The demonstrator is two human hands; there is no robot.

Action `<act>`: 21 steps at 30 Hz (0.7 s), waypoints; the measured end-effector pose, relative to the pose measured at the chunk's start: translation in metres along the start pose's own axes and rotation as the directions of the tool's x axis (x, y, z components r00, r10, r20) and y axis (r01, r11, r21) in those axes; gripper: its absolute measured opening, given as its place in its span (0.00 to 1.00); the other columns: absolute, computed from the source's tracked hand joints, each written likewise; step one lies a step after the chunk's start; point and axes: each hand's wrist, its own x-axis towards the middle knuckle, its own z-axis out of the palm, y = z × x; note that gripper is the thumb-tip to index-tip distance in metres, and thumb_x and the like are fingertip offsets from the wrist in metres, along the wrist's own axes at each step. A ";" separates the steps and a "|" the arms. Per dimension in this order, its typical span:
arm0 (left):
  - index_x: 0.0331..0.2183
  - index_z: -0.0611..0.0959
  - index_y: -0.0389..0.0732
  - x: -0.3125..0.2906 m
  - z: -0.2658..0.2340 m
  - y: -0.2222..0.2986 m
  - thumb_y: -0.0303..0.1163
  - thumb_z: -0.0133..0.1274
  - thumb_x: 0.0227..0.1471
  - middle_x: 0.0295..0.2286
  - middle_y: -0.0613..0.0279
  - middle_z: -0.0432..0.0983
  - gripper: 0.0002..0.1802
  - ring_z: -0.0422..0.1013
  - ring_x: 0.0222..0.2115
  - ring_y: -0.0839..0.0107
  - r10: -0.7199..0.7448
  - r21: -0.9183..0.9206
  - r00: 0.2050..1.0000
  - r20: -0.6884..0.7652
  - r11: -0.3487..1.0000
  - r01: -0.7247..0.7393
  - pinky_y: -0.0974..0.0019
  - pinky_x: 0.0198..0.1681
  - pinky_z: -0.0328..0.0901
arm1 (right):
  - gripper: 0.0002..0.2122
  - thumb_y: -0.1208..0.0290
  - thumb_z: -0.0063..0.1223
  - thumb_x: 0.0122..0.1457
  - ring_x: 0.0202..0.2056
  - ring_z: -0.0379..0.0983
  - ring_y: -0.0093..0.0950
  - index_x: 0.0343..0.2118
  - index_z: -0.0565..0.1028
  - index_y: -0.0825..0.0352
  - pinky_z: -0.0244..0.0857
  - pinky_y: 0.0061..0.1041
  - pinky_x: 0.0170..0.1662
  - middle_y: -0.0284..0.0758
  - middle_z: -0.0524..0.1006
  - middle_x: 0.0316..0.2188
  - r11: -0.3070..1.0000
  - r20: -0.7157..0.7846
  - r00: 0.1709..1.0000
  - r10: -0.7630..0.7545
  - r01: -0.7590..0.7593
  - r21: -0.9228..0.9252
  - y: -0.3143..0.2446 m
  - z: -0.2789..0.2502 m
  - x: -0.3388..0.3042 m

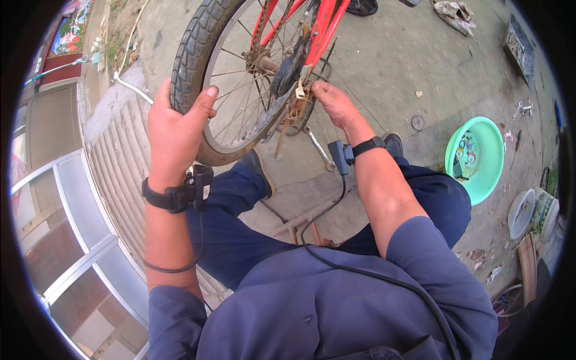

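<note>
A bicycle wheel with a knobby black tyre stands in front of me, attached to a red bicycle frame. My left hand is wrapped round the near left side of the tyre, thumb on its inner side by the rim. My right hand is at the lower end of the red frame tube, thumb and fingers closed beside a rusty metal bracket. What its fingertips pinch is hidden. Spokes, a rusty hub and a chain show within the wheel. Each wrist carries a strapped device with a cable.
A wrench lies on the concrete between my feet. To the right stands a green basin with small parts inside, and a white bowl beyond it. Small metal parts lie farther right; a cloth lies at the back.
</note>
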 end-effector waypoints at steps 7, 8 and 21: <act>0.43 0.79 0.36 0.002 -0.001 0.000 0.33 0.66 0.56 0.30 0.65 0.80 0.18 0.75 0.27 0.78 -0.004 -0.023 1.000 0.024 1.000 0.005 0.71 0.34 0.69 | 0.26 0.39 0.60 0.60 0.42 0.68 0.19 0.40 0.79 0.64 0.61 0.23 0.51 0.25 0.77 0.36 1.000 -0.032 0.999 -0.023 0.023 -0.001 0.003 0.006 0.001; 0.43 0.79 0.36 0.002 -0.001 0.001 0.33 0.66 0.56 0.30 0.65 0.80 0.18 0.75 0.27 0.78 -0.010 -0.010 1.000 0.022 1.000 0.010 0.71 0.34 0.69 | 0.27 0.40 0.61 0.60 0.40 0.70 0.19 0.40 0.80 0.66 0.64 0.23 0.49 0.27 0.78 0.35 0.999 -0.048 0.998 -0.035 0.035 -0.006 0.004 0.006 0.003; 0.44 0.80 0.35 0.007 0.002 0.011 0.36 0.67 0.55 0.28 0.64 0.80 0.20 0.74 0.27 0.78 -0.010 0.064 1.000 0.019 0.998 0.008 0.72 0.34 0.67 | 0.29 0.36 0.58 0.59 0.43 0.71 0.21 0.40 0.80 0.64 0.62 0.25 0.53 0.27 0.79 0.37 0.998 -0.009 0.998 -0.062 0.062 0.008 0.016 -0.001 0.010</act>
